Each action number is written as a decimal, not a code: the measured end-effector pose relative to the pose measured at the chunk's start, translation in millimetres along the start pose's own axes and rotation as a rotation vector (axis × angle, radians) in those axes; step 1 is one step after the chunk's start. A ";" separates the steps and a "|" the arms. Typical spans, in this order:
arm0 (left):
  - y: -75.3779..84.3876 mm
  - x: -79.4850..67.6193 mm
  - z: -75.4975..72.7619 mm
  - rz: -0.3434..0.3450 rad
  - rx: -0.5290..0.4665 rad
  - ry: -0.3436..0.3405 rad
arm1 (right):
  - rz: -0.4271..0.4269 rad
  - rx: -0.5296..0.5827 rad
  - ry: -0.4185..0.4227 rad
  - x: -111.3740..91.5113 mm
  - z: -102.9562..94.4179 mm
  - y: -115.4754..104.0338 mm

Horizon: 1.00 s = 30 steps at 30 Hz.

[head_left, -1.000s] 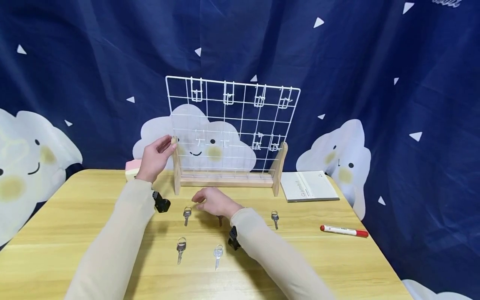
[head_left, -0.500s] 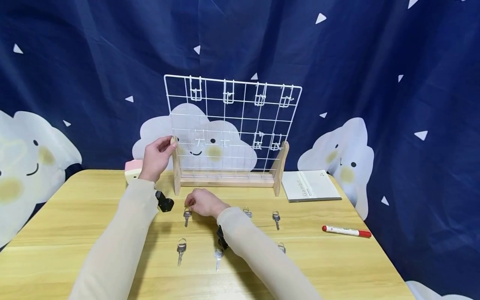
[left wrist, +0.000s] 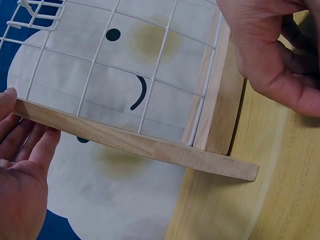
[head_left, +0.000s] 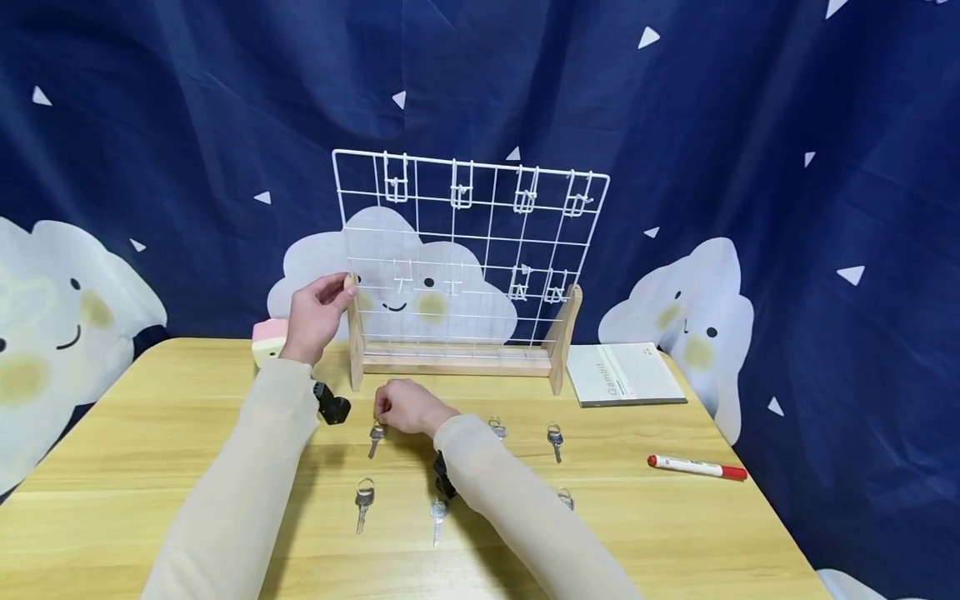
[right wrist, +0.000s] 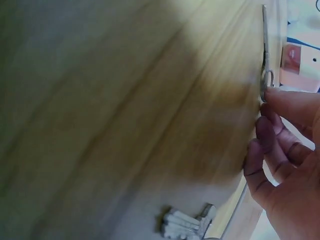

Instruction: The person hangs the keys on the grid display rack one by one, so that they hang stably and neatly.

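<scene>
My left hand point(head_left: 313, 323) grips the left wooden upright point(head_left: 355, 350) of a white wire grid rack point(head_left: 491, 237). Its thumb and fingers lie on either side of the upright's upper end point(left wrist: 37, 111) in the left wrist view. White hooks point(head_left: 461, 196) hang in two rows on the grid. On the table, my right hand point(head_left: 411, 406) pinches the ring end of the back-left key point(head_left: 375, 442). That key's blade point(right wrist: 265, 35) points away from the fingertips in the right wrist view. Another key point(right wrist: 182, 225) lies lower in that view.
More keys with rings lie about: front left point(head_left: 363, 500), front middle point(head_left: 438, 517), front right partly behind the sleeve point(head_left: 566, 498), and back right point(head_left: 555, 442). A red-capped marker point(head_left: 693, 467) and a notebook point(head_left: 630, 375) lie right. A pink-and-white object point(head_left: 268, 340) stands behind my left hand.
My right hand has moved left and down to the back-left key, which now sits slightly turned under its fingertips. The left hand stays on the upright.
</scene>
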State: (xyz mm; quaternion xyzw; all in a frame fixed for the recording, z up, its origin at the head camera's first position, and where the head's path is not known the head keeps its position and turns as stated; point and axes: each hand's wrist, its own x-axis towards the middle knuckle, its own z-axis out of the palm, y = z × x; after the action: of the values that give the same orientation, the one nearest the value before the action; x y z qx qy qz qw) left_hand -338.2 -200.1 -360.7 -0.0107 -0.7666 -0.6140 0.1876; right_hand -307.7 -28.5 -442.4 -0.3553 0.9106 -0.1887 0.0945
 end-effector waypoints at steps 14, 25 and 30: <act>-1.2 0.5 -0.7 -0.018 -0.003 -0.010 | -0.036 0.243 0.025 -18.4 -26.7 -3.4; -2.8 0.5 -1.6 0.001 0.008 0.002 | -0.072 0.452 0.155 -35.4 -64.7 -15.5; -3.1 1.3 -0.8 0.001 0.012 0.000 | -0.102 0.433 0.210 -40.2 -82.0 -20.6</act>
State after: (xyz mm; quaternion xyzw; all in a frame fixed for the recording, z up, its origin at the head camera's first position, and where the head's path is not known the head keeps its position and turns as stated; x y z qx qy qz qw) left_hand -340.0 -201.9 -363.0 -0.0097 -0.7703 -0.6093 0.1880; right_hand -290.8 7.8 -357.7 -0.3506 0.8347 -0.4198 0.0637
